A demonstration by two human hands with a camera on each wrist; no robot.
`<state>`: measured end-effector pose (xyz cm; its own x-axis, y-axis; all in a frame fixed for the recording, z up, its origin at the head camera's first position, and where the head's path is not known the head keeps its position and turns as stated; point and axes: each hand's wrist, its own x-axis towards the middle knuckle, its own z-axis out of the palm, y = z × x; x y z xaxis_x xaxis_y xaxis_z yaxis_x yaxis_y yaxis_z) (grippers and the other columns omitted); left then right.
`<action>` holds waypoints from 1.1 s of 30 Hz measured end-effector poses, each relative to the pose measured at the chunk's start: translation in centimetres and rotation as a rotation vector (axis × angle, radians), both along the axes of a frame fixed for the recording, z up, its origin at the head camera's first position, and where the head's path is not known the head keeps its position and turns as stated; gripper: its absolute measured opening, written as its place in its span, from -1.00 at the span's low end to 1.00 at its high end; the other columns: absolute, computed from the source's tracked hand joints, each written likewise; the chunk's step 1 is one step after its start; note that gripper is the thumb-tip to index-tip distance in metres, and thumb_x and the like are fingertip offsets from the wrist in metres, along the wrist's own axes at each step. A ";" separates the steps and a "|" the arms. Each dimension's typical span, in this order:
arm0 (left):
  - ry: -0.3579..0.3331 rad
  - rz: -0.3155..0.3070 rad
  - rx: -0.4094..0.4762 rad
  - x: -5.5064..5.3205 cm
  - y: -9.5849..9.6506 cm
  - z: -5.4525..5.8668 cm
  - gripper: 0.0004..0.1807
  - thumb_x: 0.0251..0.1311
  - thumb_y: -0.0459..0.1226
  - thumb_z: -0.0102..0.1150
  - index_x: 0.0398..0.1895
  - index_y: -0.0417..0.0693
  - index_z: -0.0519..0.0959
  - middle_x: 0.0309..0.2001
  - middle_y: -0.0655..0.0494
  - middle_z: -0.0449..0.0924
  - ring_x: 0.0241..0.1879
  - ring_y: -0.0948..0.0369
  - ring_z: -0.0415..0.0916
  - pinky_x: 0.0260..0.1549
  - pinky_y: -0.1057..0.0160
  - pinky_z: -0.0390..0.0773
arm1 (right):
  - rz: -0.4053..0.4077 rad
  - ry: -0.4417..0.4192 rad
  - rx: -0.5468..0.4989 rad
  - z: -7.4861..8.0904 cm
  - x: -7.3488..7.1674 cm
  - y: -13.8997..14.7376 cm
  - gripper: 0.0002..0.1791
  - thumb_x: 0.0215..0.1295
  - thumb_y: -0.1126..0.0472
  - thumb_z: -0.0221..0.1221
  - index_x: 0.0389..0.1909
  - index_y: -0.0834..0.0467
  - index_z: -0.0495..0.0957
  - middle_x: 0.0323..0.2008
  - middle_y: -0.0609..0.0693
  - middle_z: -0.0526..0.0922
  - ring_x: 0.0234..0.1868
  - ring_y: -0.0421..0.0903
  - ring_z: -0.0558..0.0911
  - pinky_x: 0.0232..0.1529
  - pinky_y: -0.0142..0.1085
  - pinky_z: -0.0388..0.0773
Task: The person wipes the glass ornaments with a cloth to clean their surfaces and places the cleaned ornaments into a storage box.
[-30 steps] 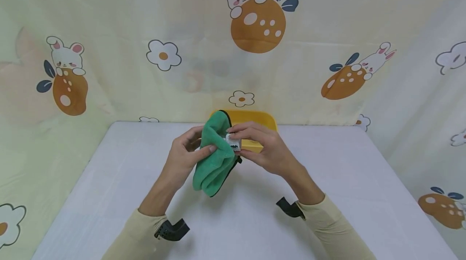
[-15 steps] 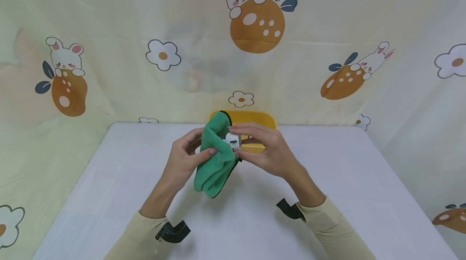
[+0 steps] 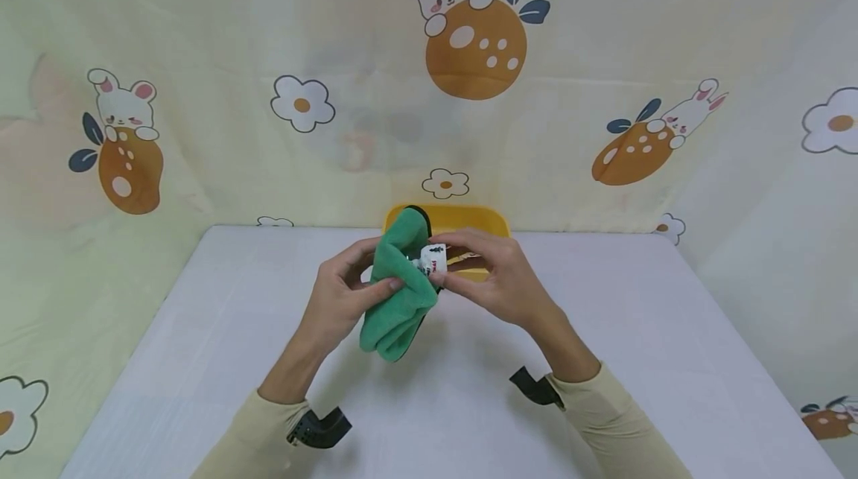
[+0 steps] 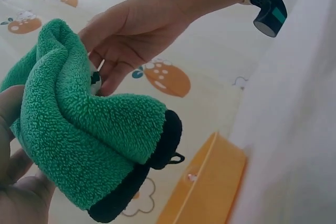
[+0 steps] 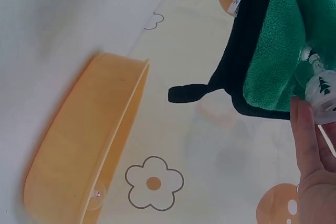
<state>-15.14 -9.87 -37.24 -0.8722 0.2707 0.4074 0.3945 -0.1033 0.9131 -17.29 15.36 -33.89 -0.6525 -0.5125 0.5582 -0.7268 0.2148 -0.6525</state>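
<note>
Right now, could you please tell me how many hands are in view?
2: the left hand holds the black-edged green towel, and the right hand pinches the white tree-printed object.

Left fingers (image 3: 383, 290) and right fingers (image 3: 465, 240) pinch, both forearms (image 3: 288, 371) angled inward.

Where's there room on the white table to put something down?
The white table looks bare from the left hand to the left edge, from the right hand to the right edge, and between the sleeves. It's crowded at the back middle: hands, green cloth and a small printed thing bunch up in front of the yellow tub.
</note>
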 end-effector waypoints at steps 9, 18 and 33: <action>0.087 -0.023 0.002 0.1 0.1 0.0 -0.45 0.21 -0.52 0.33 0.29 -0.16 0.51 0.20 -0.08 0.55 0.16 0.04 0.52 0.02 0.11 0.69 | -0.083 -0.050 0.043 0.0 0.0 0.0 -0.71 0.28 0.29 0.38 0.01 0.19 0.66 -0.21 -0.05 0.74 -0.24 -0.19 0.73 -0.21 -0.32 0.74; 0.118 -0.020 0.019 0.0 0.2 0.1 -0.43 0.18 -0.54 0.35 0.28 -0.13 0.52 0.22 -0.02 0.53 0.20 0.00 0.48 0.01 0.08 0.70 | -0.040 -0.155 0.027 0.2 0.1 0.1 -0.64 0.32 0.28 0.35 0.12 0.19 0.63 -0.07 0.00 0.72 -0.14 -0.13 0.72 -0.10 -0.24 0.74; 0.024 0.034 0.000 0.0 0.4 0.2 -0.48 0.22 -0.46 0.37 0.26 -0.05 0.56 0.21 0.04 0.57 0.21 0.03 0.49 0.07 0.12 0.67 | 0.048 -0.178 -0.026 0.3 0.1 0.2 -0.50 0.24 0.32 0.39 0.22 0.13 0.58 0.14 -0.03 0.60 0.08 -0.02 0.63 0.10 -0.19 0.67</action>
